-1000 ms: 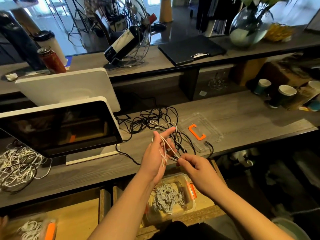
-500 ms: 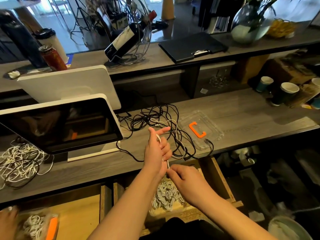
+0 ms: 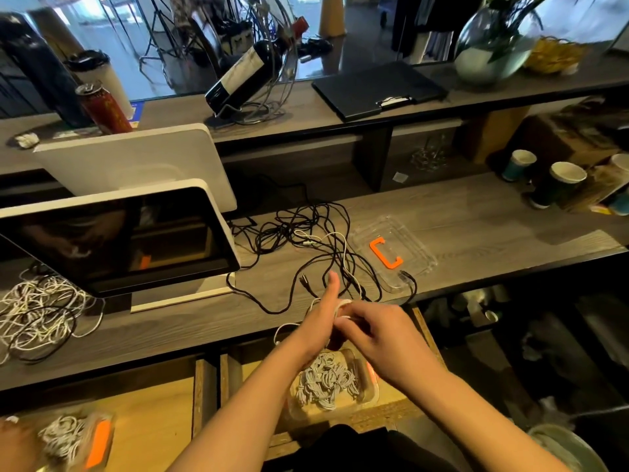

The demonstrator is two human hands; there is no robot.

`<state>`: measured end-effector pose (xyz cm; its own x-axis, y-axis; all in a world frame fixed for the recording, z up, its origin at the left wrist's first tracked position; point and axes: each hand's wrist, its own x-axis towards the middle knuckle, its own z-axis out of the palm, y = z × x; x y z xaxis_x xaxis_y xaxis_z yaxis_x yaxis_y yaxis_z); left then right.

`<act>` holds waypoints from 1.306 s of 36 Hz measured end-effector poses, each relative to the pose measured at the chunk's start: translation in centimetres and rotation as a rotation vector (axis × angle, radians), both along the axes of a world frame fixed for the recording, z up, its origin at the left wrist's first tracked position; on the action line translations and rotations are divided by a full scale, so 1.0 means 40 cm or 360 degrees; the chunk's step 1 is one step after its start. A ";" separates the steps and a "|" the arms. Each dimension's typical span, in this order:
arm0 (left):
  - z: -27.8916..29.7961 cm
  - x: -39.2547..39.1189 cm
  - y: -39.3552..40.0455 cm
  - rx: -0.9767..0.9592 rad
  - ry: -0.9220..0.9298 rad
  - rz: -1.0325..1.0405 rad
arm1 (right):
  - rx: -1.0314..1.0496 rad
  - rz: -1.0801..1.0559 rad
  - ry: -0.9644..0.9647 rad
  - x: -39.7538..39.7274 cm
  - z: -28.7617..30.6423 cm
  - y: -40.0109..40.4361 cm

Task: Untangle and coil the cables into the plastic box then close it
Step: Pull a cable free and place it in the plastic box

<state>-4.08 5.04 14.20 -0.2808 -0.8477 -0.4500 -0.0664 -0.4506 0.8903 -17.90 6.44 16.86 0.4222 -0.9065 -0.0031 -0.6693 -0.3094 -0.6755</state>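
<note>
My left hand [image 3: 321, 318] holds loops of a white cable [image 3: 289, 327] wound round its fingers, thumb pointing up. My right hand [image 3: 377, 335] pinches the same cable right beside the left hand's fingers. Both hands hover at the counter's front edge, above a clear plastic box [image 3: 369, 400] with several coiled white cables inside, standing in an open wooden drawer. A tangle of black cables [image 3: 299, 229] with a white one through it lies on the counter behind my hands. The clear lid with an orange clip [image 3: 386, 253] lies to the tangle's right.
A tilted screen [image 3: 119, 240] stands at the left of the counter, with a heap of white and black cables [image 3: 37, 311] beside it. Another box of cables with an orange clip [image 3: 78, 441] sits at bottom left. Paper cups [image 3: 558, 182] stand far right.
Both hands have come down and closer to me, from above the tangle to the counter's front edge. The white cable is now wound tighter on my left hand, and my right hand has closed in.
</note>
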 end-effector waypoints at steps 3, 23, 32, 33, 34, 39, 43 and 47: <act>0.000 -0.003 0.009 0.0070 -0.0081 -0.0156 | -0.0120 0.0001 0.0091 -0.022 0.010 -0.019; 0.037 0.028 0.017 0.0014 0.0088 -0.0386 | 0.0074 -0.0213 -0.0190 -0.106 0.016 -0.068; 0.037 0.005 0.014 -0.0091 0.0297 0.0148 | 0.0091 -0.0348 -0.0187 -0.092 -0.003 -0.051; 0.038 0.002 0.013 -0.0099 0.0349 0.0195 | 0.0118 -0.0329 -0.0192 -0.083 -0.007 -0.046; 0.040 -0.003 0.013 -0.0098 0.0431 0.0234 | 0.0148 -0.0307 -0.0219 -0.073 -0.011 -0.040; 0.055 -0.025 0.005 -0.0087 0.0832 0.0485 | 0.0187 -0.0315 -0.0334 -0.033 -0.022 -0.017; 0.060 -0.019 -0.015 -0.0093 0.1013 0.0680 | 0.0251 -0.0348 -0.0284 -0.019 -0.046 -0.011; 0.058 -0.009 -0.040 -0.0078 0.1100 0.0820 | 0.0321 -0.0344 -0.0245 -0.005 -0.061 -0.004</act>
<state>-4.46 3.44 16.51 -0.0533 -0.9587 -0.2795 0.6995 -0.2356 0.6747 -18.12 6.29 14.43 0.2294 -0.9628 -0.1431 -0.5904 -0.0208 -0.8069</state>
